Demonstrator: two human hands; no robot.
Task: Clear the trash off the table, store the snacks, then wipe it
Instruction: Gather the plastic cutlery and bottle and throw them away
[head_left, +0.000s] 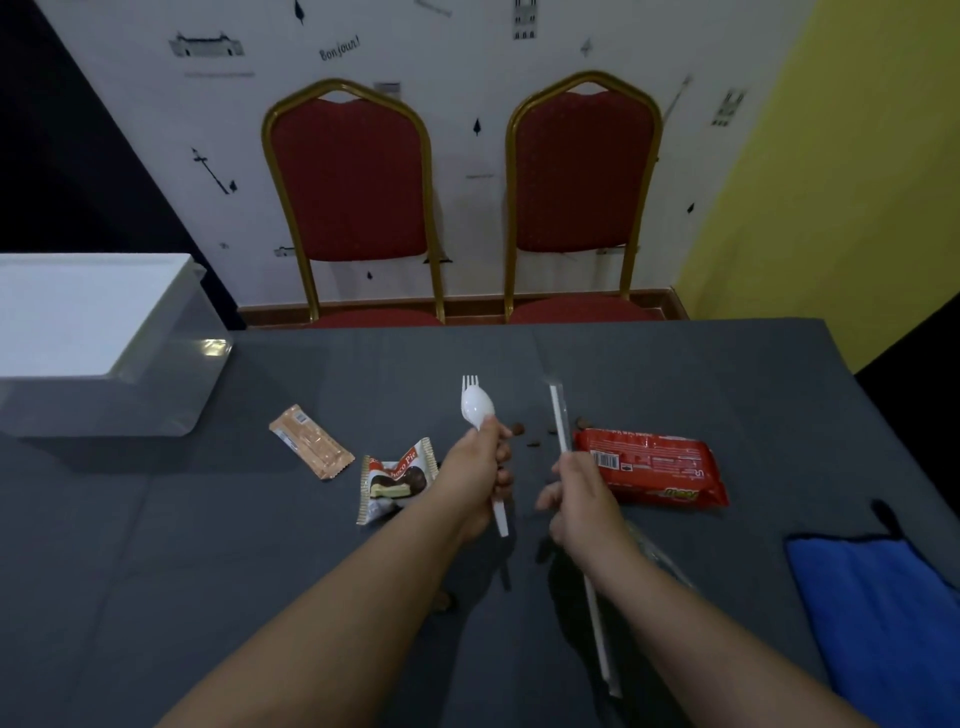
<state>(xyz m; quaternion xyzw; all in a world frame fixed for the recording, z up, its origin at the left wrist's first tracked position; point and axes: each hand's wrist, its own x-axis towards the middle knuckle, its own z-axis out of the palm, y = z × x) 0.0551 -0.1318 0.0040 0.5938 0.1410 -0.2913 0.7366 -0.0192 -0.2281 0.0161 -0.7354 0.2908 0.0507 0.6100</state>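
Writing: the wrapper of the chocolate pie (395, 480), lower centre of the frame, reads "Choco Pie"; the wall sticker (339, 51) at the top reads "Bonjour!"; the print on the red snack pack (652, 466), right of centre, is too small to read, only a barcode shows.
Left hand (480, 467): the fingers are closed around the handle of a white plastic spork (478, 410) — its long axis runs up and down the frame, tines toward the chairs (353, 197), handle end sticking out under the hand.
Right hand (582, 499): the fingers are curled around a long wrapped straw (560, 426); it points up the frame, slightly to the left, and its lower part passes behind the forearm.
Table (727, 374): dark grey cloth; a beige wafer bar (311, 441) lies diagonally, left of the pie.
Crumbs (518, 428): small brown bits between the two hands, hard to make out.
Hard to see: a clear crumpled film (660, 561) under the right forearm, mostly hidden.
Cut off: the blue cloth (878, 623) at the lower right edge; the white container (98, 332) at the left edge.
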